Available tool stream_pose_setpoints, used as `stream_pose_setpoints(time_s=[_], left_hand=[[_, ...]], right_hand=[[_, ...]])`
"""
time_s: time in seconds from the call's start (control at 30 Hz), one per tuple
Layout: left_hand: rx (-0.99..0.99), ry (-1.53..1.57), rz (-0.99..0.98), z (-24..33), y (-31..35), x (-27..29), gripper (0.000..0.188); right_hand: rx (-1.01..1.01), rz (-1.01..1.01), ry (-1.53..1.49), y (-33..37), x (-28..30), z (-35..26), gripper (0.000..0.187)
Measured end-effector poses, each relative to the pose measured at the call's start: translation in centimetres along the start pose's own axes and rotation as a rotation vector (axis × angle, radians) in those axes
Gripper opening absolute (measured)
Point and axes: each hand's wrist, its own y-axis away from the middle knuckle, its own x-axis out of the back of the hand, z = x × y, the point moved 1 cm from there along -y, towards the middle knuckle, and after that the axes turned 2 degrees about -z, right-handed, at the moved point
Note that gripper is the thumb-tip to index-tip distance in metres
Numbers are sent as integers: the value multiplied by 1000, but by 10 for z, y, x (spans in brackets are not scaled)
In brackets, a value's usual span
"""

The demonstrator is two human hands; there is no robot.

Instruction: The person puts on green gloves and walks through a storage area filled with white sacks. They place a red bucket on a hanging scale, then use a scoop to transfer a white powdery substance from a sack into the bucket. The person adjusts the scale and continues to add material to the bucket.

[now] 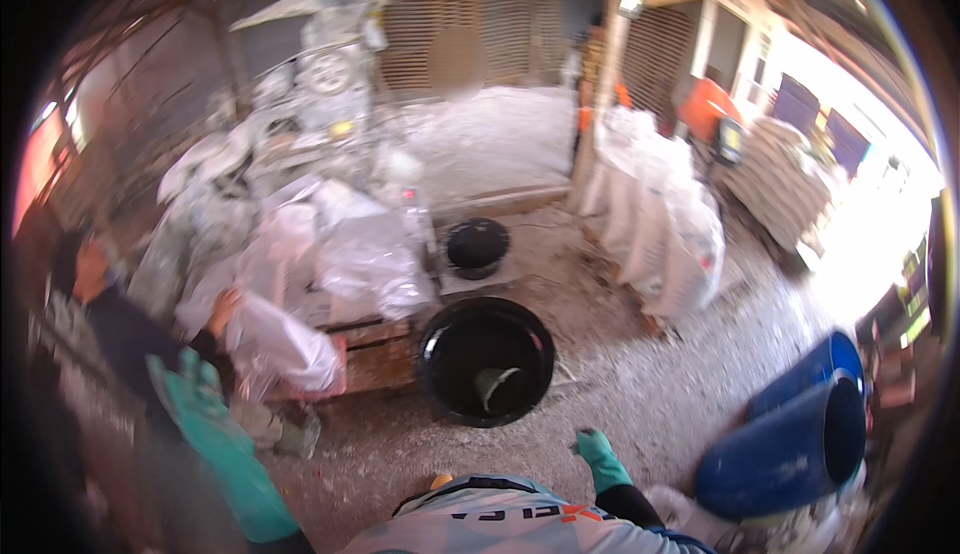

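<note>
My left hand (192, 394), in a long green rubber glove, is raised at the left with its fingers stretched out and nothing in it. It appears in front of a co-worker in dark clothing (130, 329); whether they touch cannot be told. My right hand (598, 451), gloved the same way, hangs low over the floor with its fingers curled in and no object showing. Between and beyond my hands stands a wide black basin (432, 364), with a small pale green scoop-like container (496, 388) lying tilted inside. The basin is nearest my right hand, apart from it.
A smaller black tub (476, 247) stands behind the basin. Clear plastic bags (370, 254) cover a low wooden platform (380, 359). White sacks (655, 209) line the right of a white powder heap (490, 144). Blue barrels (765, 454) lean at the right; a dusty machine (325, 74) rises behind.
</note>
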Motion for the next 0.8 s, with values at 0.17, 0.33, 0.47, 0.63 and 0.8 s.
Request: stream_pose_setpoints(time_s=[0.17, 0.33, 0.47, 0.63, 0.8], left_hand=[[492, -41, -199, -169, 116, -56, 40], [1068, 263, -306, -222, 208, -124, 34], [1080, 29, -556, -220, 309, -191, 35], [1226, -317, -1001, -243, 421, -264, 34], [1213, -346, -1202, -310, 487, -361, 32]], right_hand=[[66, 40, 43, 16, 31, -42, 37], [-364, 113, 70, 65, 122, 71, 38], [-578, 174, -220, 99, 187, 155, 35], [-420, 405, -643, 92, 240, 182, 34], [-235, 458, -680, 41, 312, 159, 34]])
